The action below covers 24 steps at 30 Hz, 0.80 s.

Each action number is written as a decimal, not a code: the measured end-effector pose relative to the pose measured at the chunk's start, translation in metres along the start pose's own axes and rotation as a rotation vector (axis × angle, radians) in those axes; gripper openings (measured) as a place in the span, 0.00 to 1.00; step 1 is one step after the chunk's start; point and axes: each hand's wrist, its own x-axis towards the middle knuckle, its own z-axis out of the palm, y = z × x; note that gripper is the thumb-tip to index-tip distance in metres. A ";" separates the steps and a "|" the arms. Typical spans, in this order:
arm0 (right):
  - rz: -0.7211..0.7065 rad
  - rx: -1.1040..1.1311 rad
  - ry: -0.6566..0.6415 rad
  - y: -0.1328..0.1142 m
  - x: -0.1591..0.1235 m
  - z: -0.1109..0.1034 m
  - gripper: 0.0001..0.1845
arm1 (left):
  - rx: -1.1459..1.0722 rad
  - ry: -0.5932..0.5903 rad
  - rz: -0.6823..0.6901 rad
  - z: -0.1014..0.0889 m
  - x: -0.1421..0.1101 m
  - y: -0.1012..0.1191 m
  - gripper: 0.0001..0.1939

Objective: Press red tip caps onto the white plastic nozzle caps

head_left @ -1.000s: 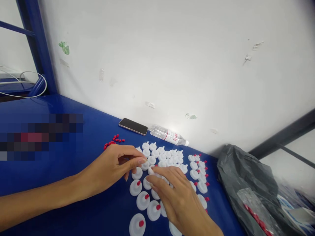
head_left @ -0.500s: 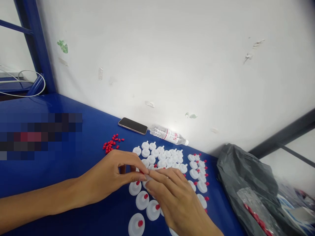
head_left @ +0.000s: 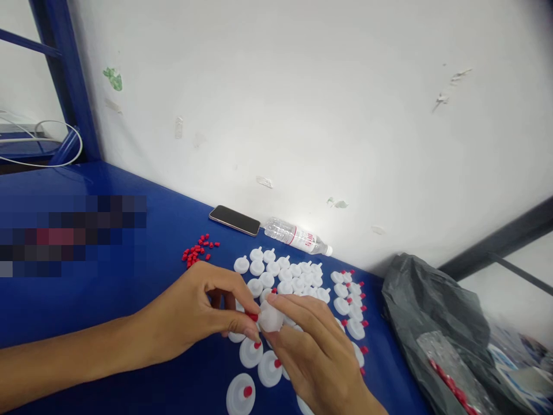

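Right hand (head_left: 319,351): pinches a white disc (head_left: 271,318) in front of the bottle (head_left: 296,235), probably to steady it.
Left hand (head_left: 205,305): pinches a red cap (head_left: 252,316) against it, seemingly for alignment.
Loose caps (head_left: 197,249): left of the bottle, likely for easy reach.

— Able to see all of the small red plastic cylinder (head_left: 251,316) in the left hand (head_left: 203,305)?
— Only in part; impossible to tell how firmly seated against the translucent white plastic dome (head_left: 271,319), itself partly covered by the right hand (head_left: 317,343).
— And beyond that hand?
— Hard to count the round white plastic pieces (head_left: 270,369) masked there, with one also sliced off by the bottom edge.
— Cropped elsewhere?
— At left, across the bare left forearm (head_left: 86,351) and the looped white cable (head_left: 80,148).
— Identifiable, on the glossy blue tabletop (head_left: 168,213)?
— Not within the pixelated dark-and-red patch (head_left: 64,233). Too small to read, too, on the label of the clear plastic bottle (head_left: 280,230).
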 end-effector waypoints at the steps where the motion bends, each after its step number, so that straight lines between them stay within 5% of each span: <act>1: 0.012 0.008 0.013 0.000 0.000 0.001 0.10 | -0.080 -0.036 -0.003 -0.001 0.001 0.000 0.06; 6: 0.019 0.019 0.065 -0.001 -0.004 0.003 0.08 | -0.125 -0.152 0.027 -0.004 0.003 0.003 0.03; 10: -0.060 -0.011 0.052 -0.003 0.001 -0.005 0.09 | -0.057 -0.134 0.067 -0.006 -0.001 0.006 0.25; 14: -0.071 -0.087 0.008 -0.011 0.003 -0.008 0.10 | -0.146 -0.307 0.074 -0.007 -0.006 0.006 0.38; 17: -0.054 -0.129 0.069 -0.017 -0.002 0.001 0.12 | -0.154 -0.399 0.099 -0.003 -0.009 0.007 0.32; 20: 0.000 -0.107 0.198 -0.019 -0.003 0.008 0.12 | -0.146 -0.350 0.124 0.003 -0.009 0.009 0.21; 24: -0.036 -0.050 0.048 -0.016 0.006 0.000 0.07 | -0.169 -0.410 0.069 0.003 -0.004 0.006 0.18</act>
